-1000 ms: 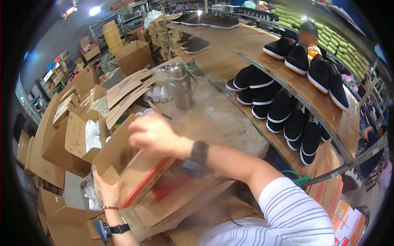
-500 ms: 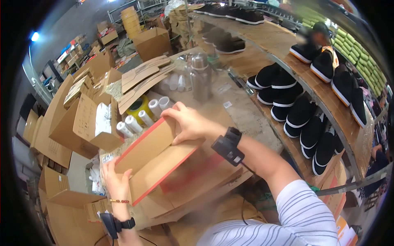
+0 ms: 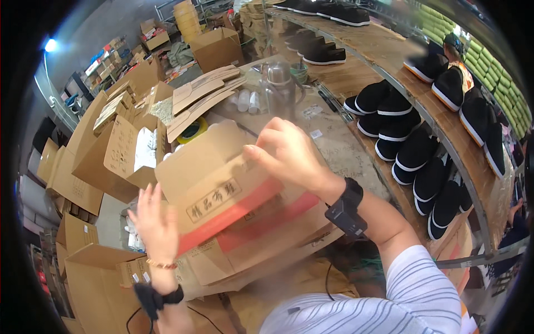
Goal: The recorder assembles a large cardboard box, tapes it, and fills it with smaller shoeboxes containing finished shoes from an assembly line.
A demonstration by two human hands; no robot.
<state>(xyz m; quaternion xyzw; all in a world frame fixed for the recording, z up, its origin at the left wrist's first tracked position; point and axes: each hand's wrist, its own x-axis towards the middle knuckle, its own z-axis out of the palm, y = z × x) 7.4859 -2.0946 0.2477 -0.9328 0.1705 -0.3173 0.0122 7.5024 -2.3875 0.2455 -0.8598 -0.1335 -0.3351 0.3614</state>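
A shoebox-sized brown cardboard box [image 3: 192, 178] with a red band and dark print on its long side stands tilted before me. Its long wall and end flaps show. At its left end, my left hand [image 3: 154, 222] is slightly blurred, with its fingers stretched and spread. Over the right end hovers my right hand [image 3: 289, 153], its fingers bent and the thumb apart; I see nothing between them. Beneath the box lies more flat brown cardboard [image 3: 208, 264] with a red stripe.
Black shoes [image 3: 414, 147] with white soles fill the wooden shelf [image 3: 356, 47] on the right. Behind the box stand a clear jug [image 3: 280, 89], a yellow tape roll [image 3: 193, 131] and flat cardboard sheets [image 3: 203, 94]. Open cartons [image 3: 119, 153] crowd the left.
The box has turned, so its printed outer side now shows instead of its inside. Both hands have come off its walls, the left moving outward and the right upward to the right.
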